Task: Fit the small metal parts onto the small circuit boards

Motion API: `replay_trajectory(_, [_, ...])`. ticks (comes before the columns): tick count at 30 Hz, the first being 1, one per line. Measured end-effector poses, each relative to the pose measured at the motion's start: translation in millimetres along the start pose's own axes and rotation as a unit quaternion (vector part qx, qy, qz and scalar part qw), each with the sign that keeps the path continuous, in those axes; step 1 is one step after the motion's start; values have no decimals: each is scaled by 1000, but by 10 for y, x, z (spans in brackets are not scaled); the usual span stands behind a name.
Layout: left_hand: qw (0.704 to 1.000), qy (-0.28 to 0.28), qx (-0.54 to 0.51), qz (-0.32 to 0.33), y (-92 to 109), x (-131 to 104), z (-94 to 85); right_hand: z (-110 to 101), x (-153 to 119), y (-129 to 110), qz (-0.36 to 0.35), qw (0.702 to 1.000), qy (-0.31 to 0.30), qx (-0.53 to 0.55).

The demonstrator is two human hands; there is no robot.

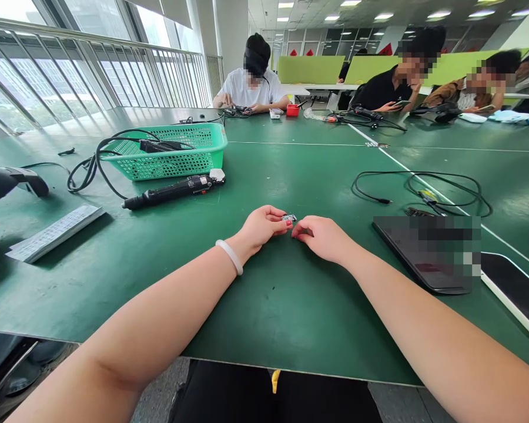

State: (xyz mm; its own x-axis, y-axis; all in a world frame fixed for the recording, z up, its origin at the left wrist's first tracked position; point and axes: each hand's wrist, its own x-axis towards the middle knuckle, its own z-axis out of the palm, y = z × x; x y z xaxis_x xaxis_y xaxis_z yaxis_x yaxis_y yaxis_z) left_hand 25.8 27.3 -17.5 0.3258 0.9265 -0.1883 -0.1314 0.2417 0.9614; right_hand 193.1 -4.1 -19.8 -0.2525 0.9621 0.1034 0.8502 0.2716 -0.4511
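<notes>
A small silvery part [290,218] is pinched between the thumb and fingers of my left hand [264,226], just above the green table [264,294]. My right hand [322,236] is right beside it, its thumb and fingertips pressed together close to the part. Whatever those right fingertips hold, if anything, is too small to make out. A pale bracelet [230,257] circles my left wrist.
A green basket [171,167] with cables and a black electric screwdriver [174,191] lie left of my hands, beyond a paper stack [57,232]. On the right are a black tablet-like slab [423,258], a phone [518,288] and a coiled cable [445,176]. Several people sit opposite.
</notes>
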Motion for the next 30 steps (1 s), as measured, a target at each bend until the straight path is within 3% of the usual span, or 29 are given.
replay_trajectory(7, [1000,4,2,-6,11,-9,14,-24,-22,47,66,997,35,12])
replay_trajectory(22, [1000,6,14,-6,6,-10,24,29,32,29,23,997,33,-73])
replay_trajectory(30, [999,-6,33,7,-25,13,14,-4,72,118,36,991,48,-118])
